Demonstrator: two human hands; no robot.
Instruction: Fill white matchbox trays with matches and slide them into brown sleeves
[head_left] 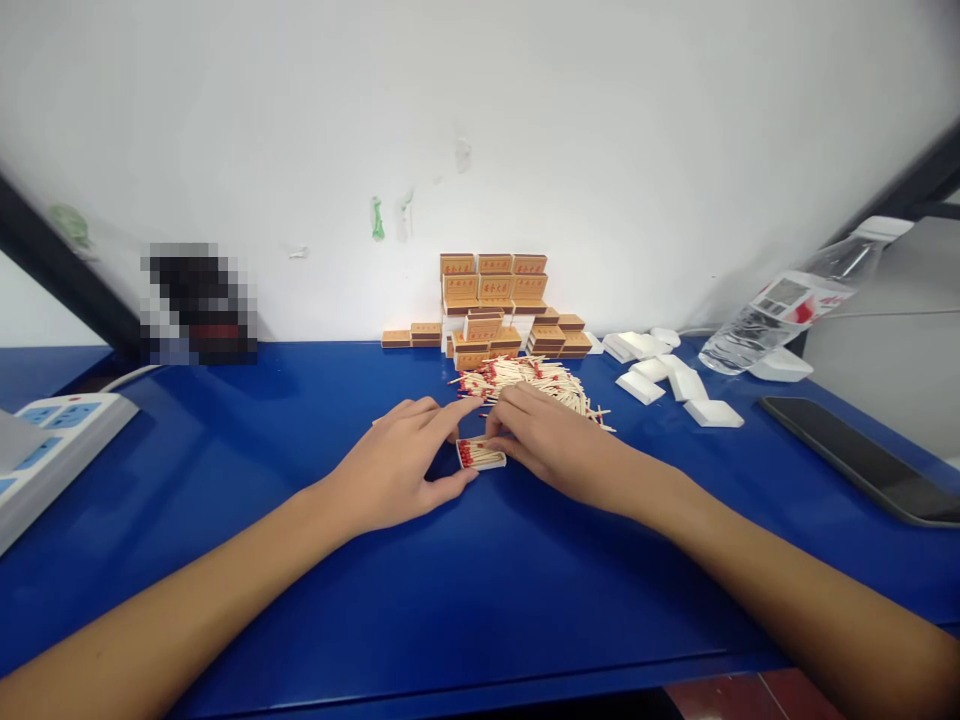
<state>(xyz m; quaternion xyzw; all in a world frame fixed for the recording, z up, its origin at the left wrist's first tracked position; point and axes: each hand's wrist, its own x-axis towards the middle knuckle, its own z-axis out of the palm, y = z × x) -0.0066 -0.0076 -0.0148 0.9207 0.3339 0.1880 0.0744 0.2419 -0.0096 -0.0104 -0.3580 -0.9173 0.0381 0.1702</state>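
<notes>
A small white matchbox tray point(491, 465) lies on the blue table in front of me, filled with red-headed matches point(472, 453), heads to the left. My left hand point(401, 460) curves around the tray's left end, its thumb at the near corner and fingers at the far side. At the tray's right end my right hand point(551, 440) has its fingertips pinched together on the matches; the exact number is hidden. Just beyond both hands spreads a loose pile of matches point(540, 380), partly covered by the right hand.
Orange matchboxes point(495, 288) are stacked against the wall, with a few lower ones beside them. Several white trays point(645, 370) lie to the right, near a tilted water bottle point(795, 300) and a phone point(862, 455). A power strip point(67, 440) sits at far left.
</notes>
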